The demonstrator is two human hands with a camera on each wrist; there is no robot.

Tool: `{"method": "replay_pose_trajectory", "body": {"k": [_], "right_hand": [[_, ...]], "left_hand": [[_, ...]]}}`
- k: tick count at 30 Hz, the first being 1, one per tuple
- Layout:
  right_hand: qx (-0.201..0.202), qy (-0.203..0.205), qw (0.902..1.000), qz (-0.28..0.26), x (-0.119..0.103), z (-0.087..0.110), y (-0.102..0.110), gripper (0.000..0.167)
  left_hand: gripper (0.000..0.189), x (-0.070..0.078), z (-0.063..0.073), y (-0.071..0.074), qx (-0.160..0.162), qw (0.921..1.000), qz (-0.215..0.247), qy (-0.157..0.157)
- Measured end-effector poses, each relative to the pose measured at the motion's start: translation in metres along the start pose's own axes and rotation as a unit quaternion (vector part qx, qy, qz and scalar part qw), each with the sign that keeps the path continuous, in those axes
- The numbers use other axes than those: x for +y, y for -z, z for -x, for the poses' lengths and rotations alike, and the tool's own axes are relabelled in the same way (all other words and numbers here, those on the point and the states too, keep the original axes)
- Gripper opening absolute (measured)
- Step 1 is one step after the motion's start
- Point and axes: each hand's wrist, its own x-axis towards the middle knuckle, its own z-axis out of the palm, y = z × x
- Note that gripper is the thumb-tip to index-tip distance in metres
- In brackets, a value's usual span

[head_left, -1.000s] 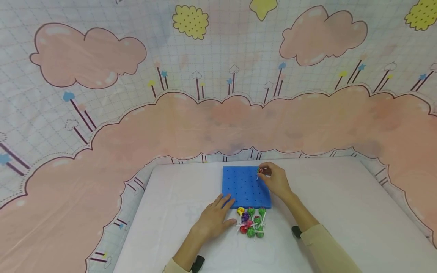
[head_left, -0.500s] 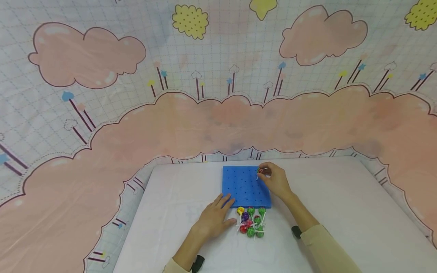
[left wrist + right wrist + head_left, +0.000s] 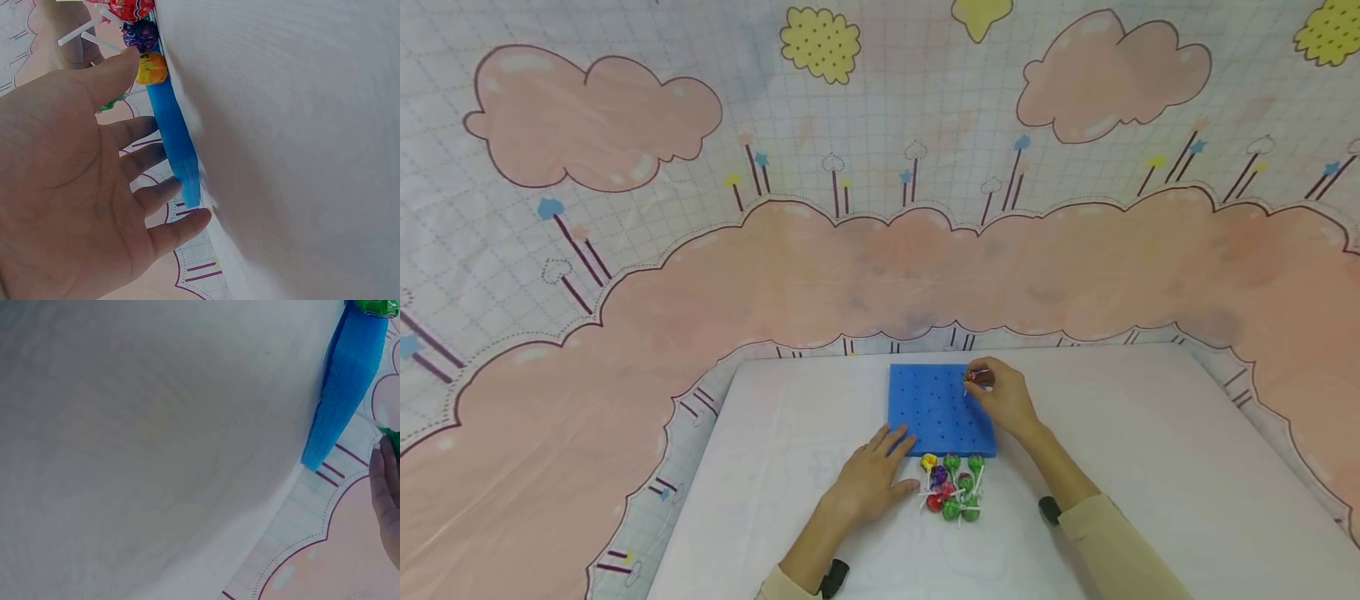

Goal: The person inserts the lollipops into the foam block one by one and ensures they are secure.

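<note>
A blue board (image 3: 925, 412) dotted with small holes lies flat on the white table. Over its far right part, my right hand (image 3: 1009, 398) pinches a green and red lollipop (image 3: 970, 377) between thumb and fingers, its white stick pointing down at the board. In the right wrist view, only the edge of that hand (image 3: 386, 494) and some green wrapper (image 3: 393, 439) show. My left hand (image 3: 867, 485) lies with fingers spread, fingertips at the board's near left corner. Its thumb reaches close to a yellow lollipop (image 3: 152, 69) in the left wrist view.
Several wrapped lollipops lie along the board's near edge: green ones (image 3: 952, 509), a purple one (image 3: 938, 476) and a red one (image 3: 934, 503), sticks crossing. The white table (image 3: 760, 442) extends to both sides. A printed cloth (image 3: 880, 275) hangs behind it.
</note>
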Motion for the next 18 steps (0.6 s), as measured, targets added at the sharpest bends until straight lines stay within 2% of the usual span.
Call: {"method": "replay_pose_trajectory", "body": {"k": [18], "right_hand": [[-0.025, -0.012, 0.9995, 0.012, -0.0020, 0.0010, -0.0002, 0.023]], "left_hand": [[0.073, 0.0009, 0.0005, 0.0014, -0.006, 1.0000, 0.005, 0.004]]}}
